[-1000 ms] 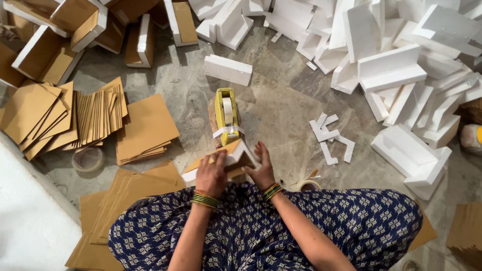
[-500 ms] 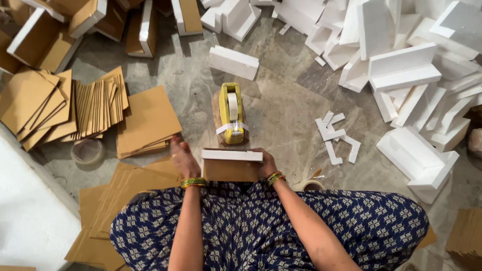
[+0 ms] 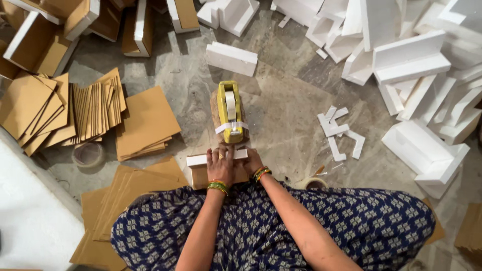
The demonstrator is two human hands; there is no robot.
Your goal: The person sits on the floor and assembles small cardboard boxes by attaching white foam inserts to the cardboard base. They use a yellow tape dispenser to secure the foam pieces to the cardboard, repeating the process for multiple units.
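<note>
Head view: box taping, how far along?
Done, by the look of it: white boxes heaped at the upper right. In hand: left hand and right hand press on a white-edged brown box just in front of the yellow tape dispenser. Left: stacks of flat brown cardboard sheets on the left and loose white strips on the floor.

A second ago both hands were working at loose white strips on the box (image 3: 217,169), below the dispenser (image 3: 230,113). Half a second ago the left hand (image 3: 221,168) had swung out to 9 o'clock of the box; now it lies flat on top, beside the right hand (image 3: 252,161) at 3 o'clock.
</note>
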